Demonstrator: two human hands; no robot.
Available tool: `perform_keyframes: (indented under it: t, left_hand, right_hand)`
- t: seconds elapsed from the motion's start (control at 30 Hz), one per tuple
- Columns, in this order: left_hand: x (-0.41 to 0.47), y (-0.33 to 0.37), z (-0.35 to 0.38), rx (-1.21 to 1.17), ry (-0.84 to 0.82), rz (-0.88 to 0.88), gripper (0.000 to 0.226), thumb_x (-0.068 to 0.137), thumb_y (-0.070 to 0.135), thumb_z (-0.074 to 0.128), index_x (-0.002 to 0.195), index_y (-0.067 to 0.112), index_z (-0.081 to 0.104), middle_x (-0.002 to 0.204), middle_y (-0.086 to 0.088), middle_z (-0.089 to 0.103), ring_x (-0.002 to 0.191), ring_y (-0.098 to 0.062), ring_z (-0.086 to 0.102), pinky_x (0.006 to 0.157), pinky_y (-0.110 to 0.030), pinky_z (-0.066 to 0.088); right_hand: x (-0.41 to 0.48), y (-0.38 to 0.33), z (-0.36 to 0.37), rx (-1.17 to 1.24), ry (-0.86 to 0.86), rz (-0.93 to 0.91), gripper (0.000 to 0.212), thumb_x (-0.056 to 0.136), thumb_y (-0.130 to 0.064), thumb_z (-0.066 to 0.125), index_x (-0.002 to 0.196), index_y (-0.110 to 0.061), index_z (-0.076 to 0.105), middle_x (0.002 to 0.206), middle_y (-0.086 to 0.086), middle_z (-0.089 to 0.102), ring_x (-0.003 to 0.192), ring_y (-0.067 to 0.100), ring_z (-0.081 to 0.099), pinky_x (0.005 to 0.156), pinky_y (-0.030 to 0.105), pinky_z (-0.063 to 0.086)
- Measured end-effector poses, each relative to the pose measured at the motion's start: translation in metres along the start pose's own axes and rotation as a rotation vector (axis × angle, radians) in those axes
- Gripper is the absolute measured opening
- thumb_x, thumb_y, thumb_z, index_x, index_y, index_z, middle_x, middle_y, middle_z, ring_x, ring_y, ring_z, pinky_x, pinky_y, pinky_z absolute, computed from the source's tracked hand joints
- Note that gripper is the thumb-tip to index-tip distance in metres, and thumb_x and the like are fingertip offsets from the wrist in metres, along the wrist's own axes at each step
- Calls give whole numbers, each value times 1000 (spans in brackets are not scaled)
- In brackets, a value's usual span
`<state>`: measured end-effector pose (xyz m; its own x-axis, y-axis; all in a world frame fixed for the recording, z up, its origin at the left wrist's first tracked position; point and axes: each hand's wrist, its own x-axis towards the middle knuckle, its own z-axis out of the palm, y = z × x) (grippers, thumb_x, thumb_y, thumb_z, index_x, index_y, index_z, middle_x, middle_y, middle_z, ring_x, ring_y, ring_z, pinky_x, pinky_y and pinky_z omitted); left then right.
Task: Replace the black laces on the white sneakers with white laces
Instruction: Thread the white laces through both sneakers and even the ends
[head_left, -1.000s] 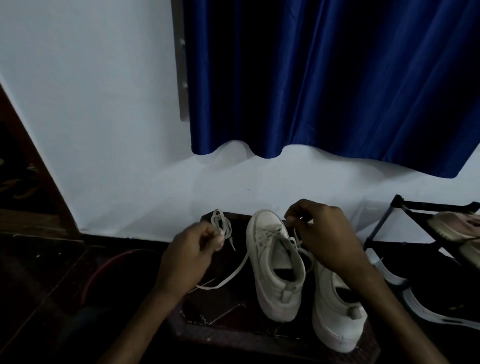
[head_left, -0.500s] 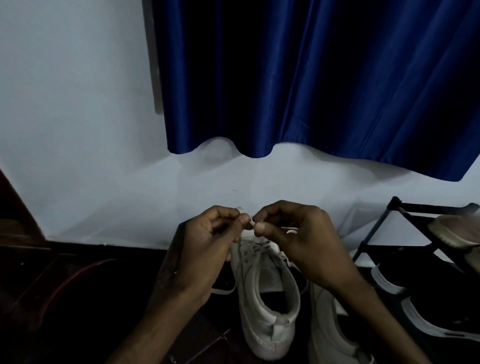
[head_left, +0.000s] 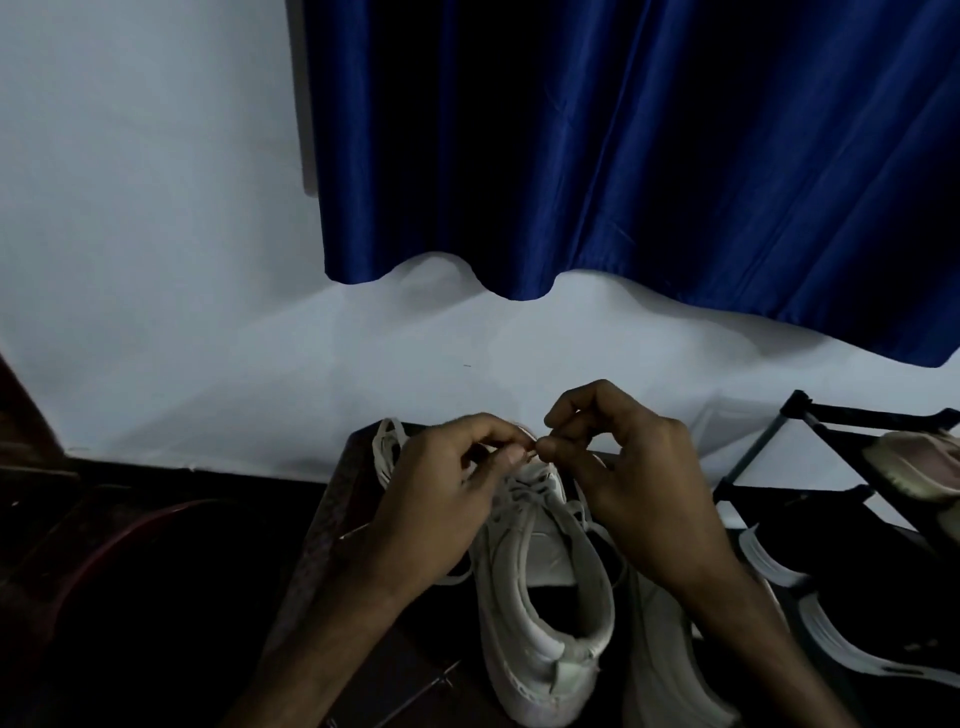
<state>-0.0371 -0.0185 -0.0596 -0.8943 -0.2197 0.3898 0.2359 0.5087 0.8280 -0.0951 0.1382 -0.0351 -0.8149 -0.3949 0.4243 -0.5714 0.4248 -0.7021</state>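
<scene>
Now, the white lace (head_left: 524, 492) is being worked at the toe end of the middle white sneaker (head_left: 545, 597), which is standing heel-toward-camera on the dark tabletop (head_left: 332, 519). The lace is being pinched between thumb and curled fingertips by the left hand (head_left: 457, 483), and pinched the same way by the right hand (head_left: 639, 483), the two pinches almost touching. A loose loop of lace (head_left: 387, 449) is lying just beyond the left hand. The second sneaker (head_left: 665, 654) is being half hidden by the right forearm. No black lace is being made out in this dim light.

Risks, as judged from here: the tip may be fed into the wrong eyelet, since the eyelets are being shaded by both hands. The trailing slack could be snagged and drawn uneven. The sneaker could be tipped if the lace is being tugged hard.
</scene>
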Motion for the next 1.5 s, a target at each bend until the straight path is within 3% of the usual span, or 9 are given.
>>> perform_keyframes:
  t: [0.07,0.17,0.3,0.4,0.5,0.6,0.87,1.33,1.5]
  left_hand:
    - [2,-5,4,-60,-55,-38,4,87,18,72,88,18,77,78,16,72,78,1,67,69,-10,48]
    - [1,-13,13,-155,-119,-58,7,89,22,71,87,19,77,80,10,74,78,-6,70,77,-35,56]
    - [0,-14,17,-259,-71,-70,9,89,21,70,83,19,77,78,7,75,78,-10,71,77,-37,57]
    - [-1,-15,17,-244,-79,-40,7,88,23,72,84,21,77,79,8,74,78,-11,71,77,-41,56]
    - [-2,-15,16,-177,-122,-30,9,84,33,72,82,26,77,78,15,73,75,-5,69,72,-34,55]
    - [-5,-16,18,-99,-136,-39,5,81,35,77,79,30,77,78,20,69,70,2,63,66,-20,46]
    - [-12,-8,22,65,-138,-10,11,78,41,74,75,31,73,77,21,59,67,6,57,58,-8,35]
    - [-7,1,30,260,-190,-37,25,79,39,73,62,31,57,69,13,56,65,0,56,56,-11,31]
    - [-6,6,32,390,-181,11,25,87,43,67,70,26,60,79,11,53,74,-7,57,57,-14,32]
  right_hand:
    - [-2,2,2,-20,29,7,18,82,-10,77,89,-21,64,74,-10,68,67,9,66,62,25,55]
    - [-6,1,2,-26,57,7,20,81,-10,77,84,-23,63,75,-13,67,68,12,65,63,38,55]
    - [-14,-3,-4,-50,69,6,18,83,-17,77,89,-26,63,76,-18,70,63,10,66,63,34,53]
    - [-23,-5,-17,-157,-42,58,16,82,-39,73,92,-32,62,80,-19,69,71,4,66,65,28,52]
    - [-28,-7,-26,-366,-236,83,14,78,-44,74,82,-32,67,77,-16,68,75,2,63,70,27,49]
    - [-27,-6,-31,-417,-268,82,12,83,-40,70,79,-29,71,71,-7,69,69,7,63,67,27,47]
    - [-22,12,-27,-335,-306,162,14,86,-28,65,82,-20,76,68,3,68,65,16,64,68,36,48]
    - [-21,25,-33,-250,-344,155,17,90,-24,64,79,-16,74,67,11,64,69,27,62,69,37,49]
    - [-22,22,-33,-244,-344,128,13,89,-28,67,81,-23,75,68,-6,67,64,9,62,64,22,49]
